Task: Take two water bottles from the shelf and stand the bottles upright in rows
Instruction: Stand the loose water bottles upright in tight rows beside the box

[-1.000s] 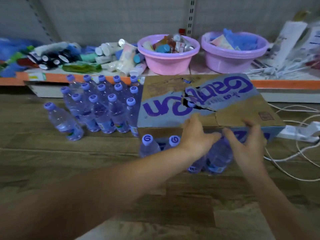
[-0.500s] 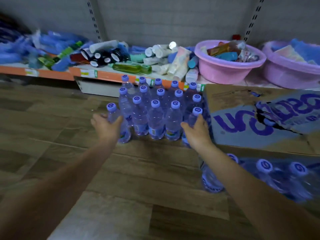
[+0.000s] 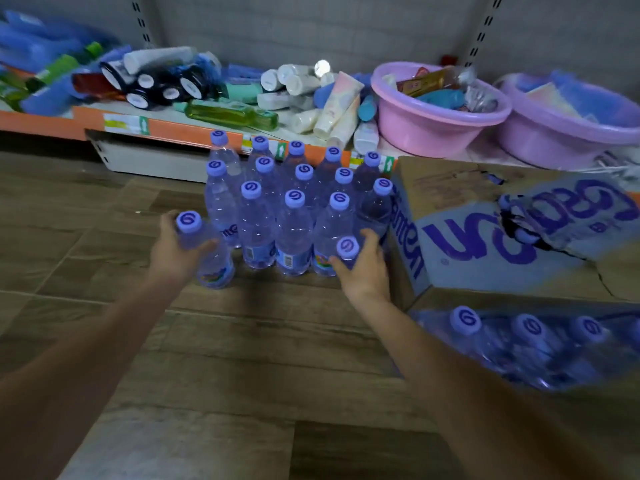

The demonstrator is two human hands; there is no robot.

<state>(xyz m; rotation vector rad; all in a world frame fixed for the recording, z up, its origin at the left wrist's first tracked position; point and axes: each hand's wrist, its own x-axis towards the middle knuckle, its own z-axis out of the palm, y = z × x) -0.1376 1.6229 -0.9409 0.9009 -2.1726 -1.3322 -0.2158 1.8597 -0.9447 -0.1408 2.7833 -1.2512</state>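
- Purple-capped water bottles (image 3: 294, 216) are standing upright in rows on the wooden floor (image 3: 242, 358), close against the front edge of the low shelf (image 3: 173, 128).
- The left hand (image 3: 173, 251) is gripping one bottle (image 3: 207, 251) just below its cap, fingers curled round the neck; this bottle is leaning slightly at the left end of the front row, its base on or just above the floor.
- The right hand (image 3: 363, 265) is wrapping its fingers round another bottle (image 3: 348, 249) at the right end of the front row; only the cap and shoulder are showing above the fingers, so I cannot tell whether its base is touching the floor.
- A torn cardboard box (image 3: 485, 216) with purple lettering is sitting on the floor just right of the rows, touching or nearly touching the right hand's bottle.
- More capped bottles (image 3: 526, 344) are showing beneath the box's near edge, blurred.
- Two pink basins (image 3: 433, 123) holding mixed goods are resting on the shelf behind the box.
- Tubes, white bottles and a green bottle (image 3: 232, 114) are lying along the shelf behind the rows.
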